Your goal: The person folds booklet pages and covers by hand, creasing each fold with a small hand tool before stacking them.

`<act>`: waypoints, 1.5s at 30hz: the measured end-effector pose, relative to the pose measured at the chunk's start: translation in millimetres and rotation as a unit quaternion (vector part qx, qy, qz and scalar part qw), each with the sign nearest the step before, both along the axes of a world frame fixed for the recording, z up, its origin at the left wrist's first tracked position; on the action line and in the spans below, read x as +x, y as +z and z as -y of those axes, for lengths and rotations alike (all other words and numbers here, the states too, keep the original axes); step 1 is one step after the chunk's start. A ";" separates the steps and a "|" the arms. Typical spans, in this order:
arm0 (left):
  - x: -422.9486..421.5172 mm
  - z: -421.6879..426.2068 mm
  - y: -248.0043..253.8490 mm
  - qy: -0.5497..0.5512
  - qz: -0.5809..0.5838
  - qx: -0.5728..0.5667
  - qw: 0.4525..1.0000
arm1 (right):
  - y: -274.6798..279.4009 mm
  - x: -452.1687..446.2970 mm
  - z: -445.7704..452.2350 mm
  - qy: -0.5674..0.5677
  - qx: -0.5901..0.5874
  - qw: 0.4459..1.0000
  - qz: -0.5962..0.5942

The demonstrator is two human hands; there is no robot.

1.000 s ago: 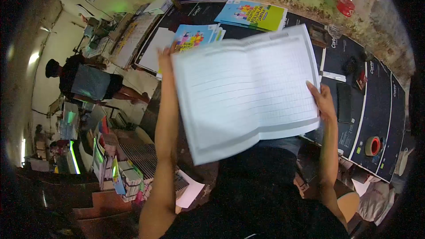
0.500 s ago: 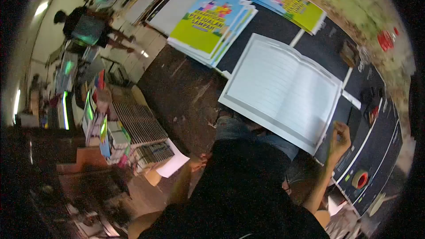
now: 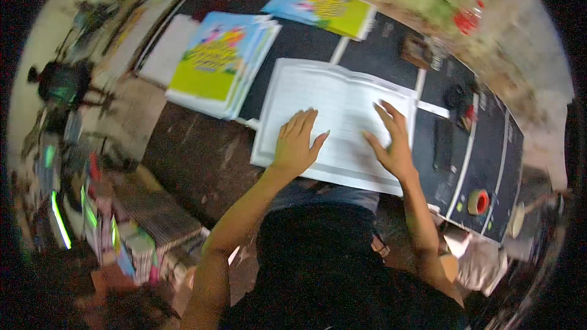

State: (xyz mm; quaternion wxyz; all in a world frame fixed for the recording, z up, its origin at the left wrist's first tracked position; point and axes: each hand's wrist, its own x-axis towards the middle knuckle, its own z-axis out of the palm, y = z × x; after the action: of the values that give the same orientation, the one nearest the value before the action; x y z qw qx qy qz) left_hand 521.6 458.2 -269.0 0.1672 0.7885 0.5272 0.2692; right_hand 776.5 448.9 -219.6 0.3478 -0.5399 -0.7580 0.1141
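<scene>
An open book with lined white pages lies on the dark table in front of me. Over its left page is my left hand, fingers stretched out and thumb apart. My right hand is above the right page, its fingers spread and slightly bent. Neither hand grips anything, and I cannot tell whether they touch the paper. Left of the book sits a stack of colourful booklets with blue and green covers.
Another pile of the same booklets lies at the back. On the right are a roll of tape, a dark phone-like slab and a small brown block. A red-marked bottle is by the wall. Stacked books stand lower left; a person is beyond.
My left hand has come up from beside the stacked books to the left page. My right hand has moved from the book's right edge to over its page. The view has turned right.
</scene>
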 end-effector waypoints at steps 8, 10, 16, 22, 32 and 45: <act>68.7 -38.8 -66.2 0.039 -0.163 -0.022 0.986 | -19.2 48.3 -122.8 -0.059 -0.018 0.991 -0.116; 69.4 -40.8 -63.6 0.035 -0.173 -0.030 0.984 | -28.8 69.3 -149.1 -0.134 0.028 0.980 -0.144; 73.0 -44.0 -61.3 0.023 -0.217 -0.029 0.975 | -32.8 192.3 -165.9 -0.384 0.228 0.892 -0.065; 74.7 -46.1 -58.9 0.023 -0.215 -0.065 0.974 | -51.7 376.7 -162.7 -0.579 0.054 0.812 0.059; 79.8 -47.0 -57.8 0.029 -0.235 -0.081 0.968 | -80.5 436.7 -183.6 -0.490 0.013 0.868 -0.079; 75.8 -38.0 -58.6 0.038 -0.201 -0.027 0.978 | 107.9 250.1 -70.8 -0.115 0.041 0.966 -0.229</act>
State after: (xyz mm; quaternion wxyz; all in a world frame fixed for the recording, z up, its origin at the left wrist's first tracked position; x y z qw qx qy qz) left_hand 597.4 496.2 -327.6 0.0686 0.8009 0.5869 0.0973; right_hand 1026.5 519.7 -111.7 0.5446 -0.5686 -0.5946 0.1631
